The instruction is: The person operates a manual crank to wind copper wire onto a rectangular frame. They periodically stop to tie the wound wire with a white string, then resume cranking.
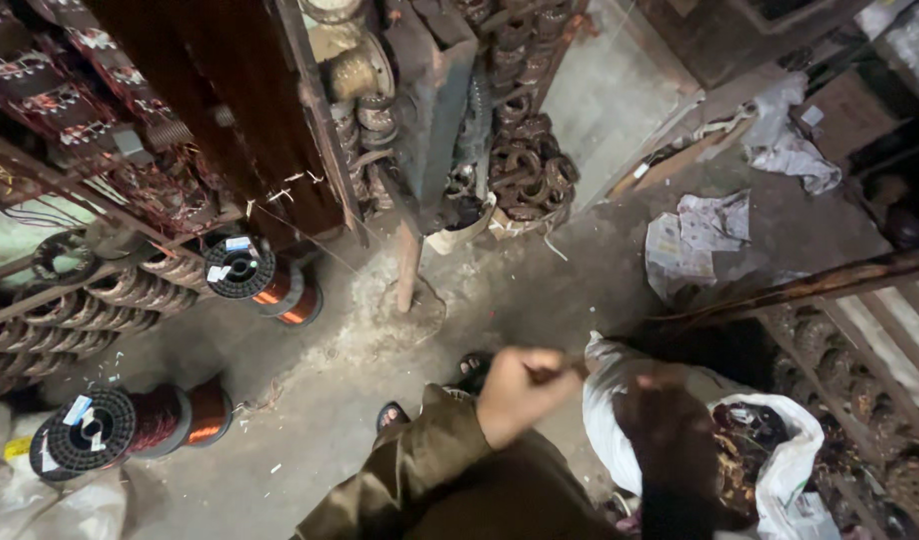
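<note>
Head view, looking down at a concrete floor [310, 400].

Labels: spool of copper wire [255, 275] at mid-left, black flange with small white and blue stickers; print too small to read. Second spool [110, 430] at lower left, black flange, white and blue stickers, a yellow tag just beside it. Crumpled printed paper sheets [700, 240] lie on the floor at right.

Containers: white plastic bag [780, 470] at lower right, open, holding dark tangled material; contents not resolvable.

Hands: left hand [520, 390], olive sleeve, closed in a fist above the bag's left edge; it appears to pinch something thin at the knuckles, identity not clear. Right hand [670, 420] is dark and blurred over the bag; whether its fingers are closed cannot be told.

Obscured: stacked metal coils [525, 170] at top centre, partly hidden behind a post. Sandalled toes [392, 413] peek from under the sleeve.
</note>
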